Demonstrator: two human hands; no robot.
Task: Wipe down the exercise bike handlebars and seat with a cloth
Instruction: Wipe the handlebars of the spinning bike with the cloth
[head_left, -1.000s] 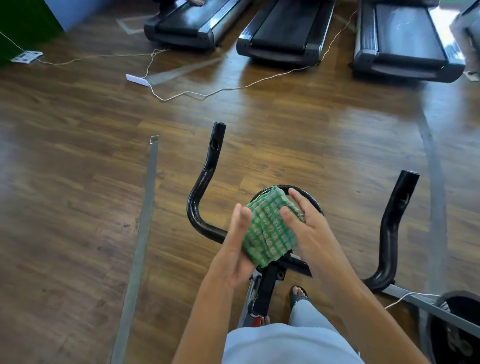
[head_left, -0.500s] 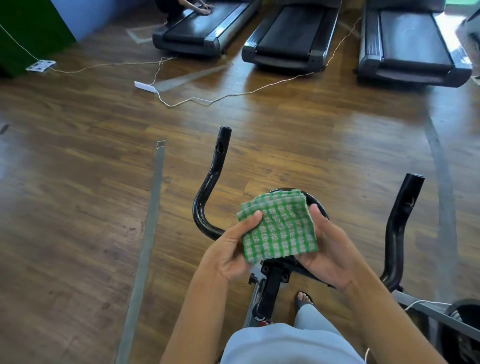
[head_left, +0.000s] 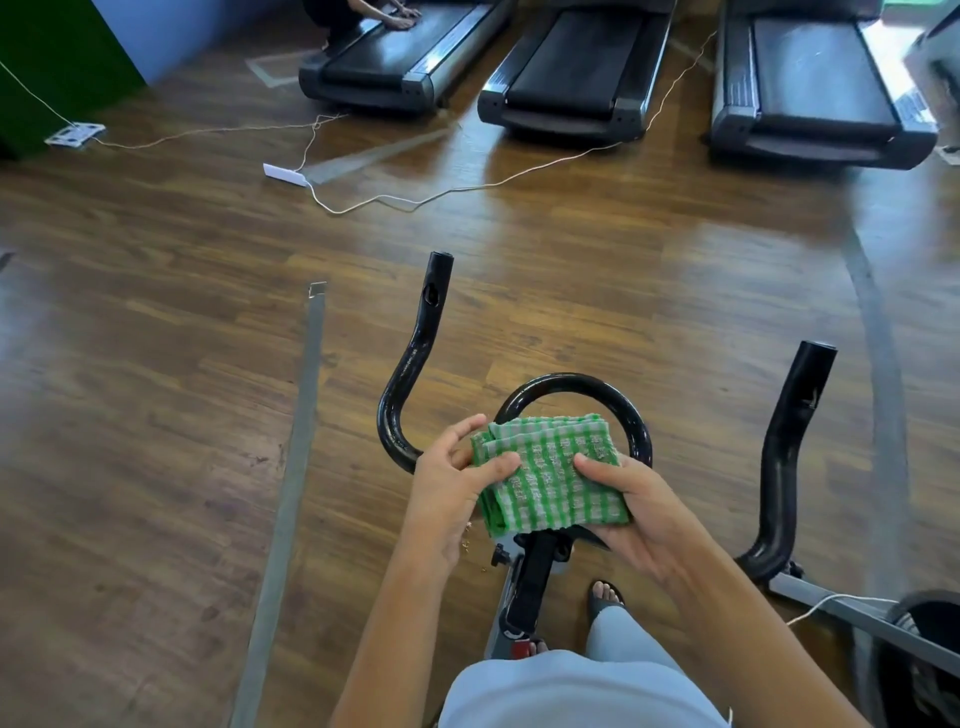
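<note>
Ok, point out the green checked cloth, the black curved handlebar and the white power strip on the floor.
Green checked cloth (head_left: 553, 475), head view, middle of the folded face.
Black curved handlebar (head_left: 413, 358), head view, left upright tube.
White power strip (head_left: 74, 134), head view, its top face.

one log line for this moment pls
stage: cloth prep | left hand: grips cloth | right hand: grips cloth | handlebars: not touched

Both hands (head_left: 545, 499) grip folded green cloth (head_left: 553, 475) above black handlebars (head_left: 410, 384).
</note>
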